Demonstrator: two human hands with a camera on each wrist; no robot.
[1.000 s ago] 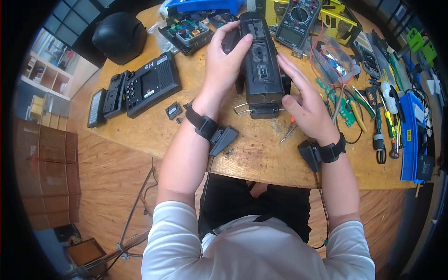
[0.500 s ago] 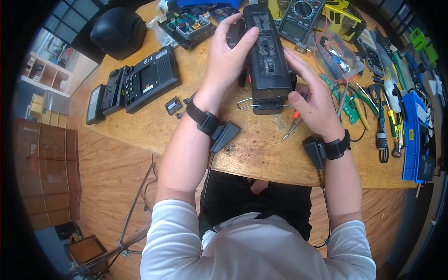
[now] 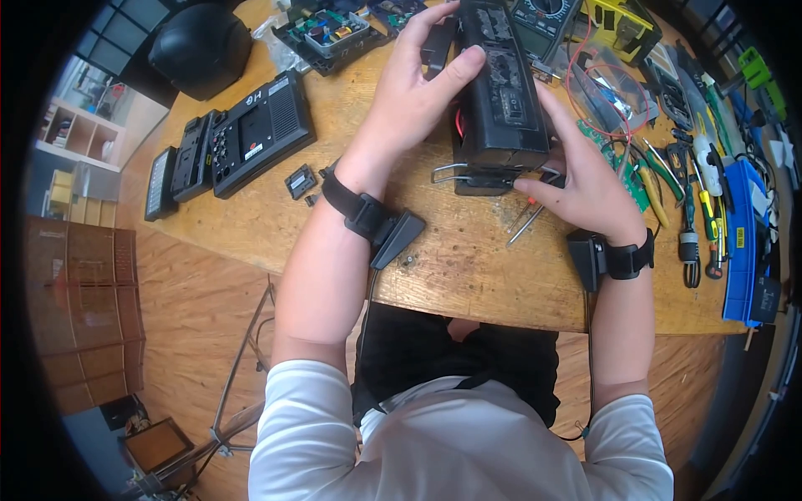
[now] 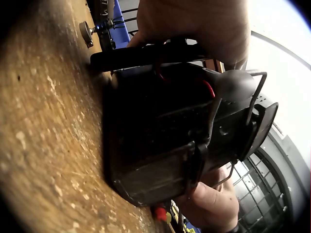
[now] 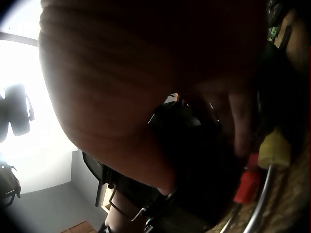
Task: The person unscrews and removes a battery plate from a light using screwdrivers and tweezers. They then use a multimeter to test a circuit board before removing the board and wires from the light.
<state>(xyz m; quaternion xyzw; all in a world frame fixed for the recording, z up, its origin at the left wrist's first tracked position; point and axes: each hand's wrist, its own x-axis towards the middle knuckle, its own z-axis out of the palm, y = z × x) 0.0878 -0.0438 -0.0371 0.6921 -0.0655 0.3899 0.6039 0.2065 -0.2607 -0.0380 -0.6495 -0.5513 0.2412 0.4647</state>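
Observation:
A long black device (image 3: 501,100) with a rocker switch and worn patches on its upper face lies between both hands. The left hand (image 3: 418,92) grips its left side, thumb on the upper face. On the right side the right hand (image 3: 589,184) holds it, thumb at the near lower end beside a wire bail (image 3: 449,173). In the left wrist view, the device's underside (image 4: 155,145) shows a red wire (image 4: 209,88), with the right thumb and hand (image 4: 214,204) below. The dark right wrist view shows the right hand (image 5: 107,92) against the black body; some fingers are hidden.
Screwdrivers (image 3: 525,225) lie under the right hand. Black panel units (image 3: 263,134) and an opened circuit housing (image 3: 334,37) are at left. Right of the device are a multimeter (image 3: 543,25), red leads, a green board, pliers (image 3: 653,196) and a blue tray (image 3: 746,242).
Both hands have shifted rightward with the black device, which has turned slightly and shows more of its left side, with a red part. The head view has shifted a little.

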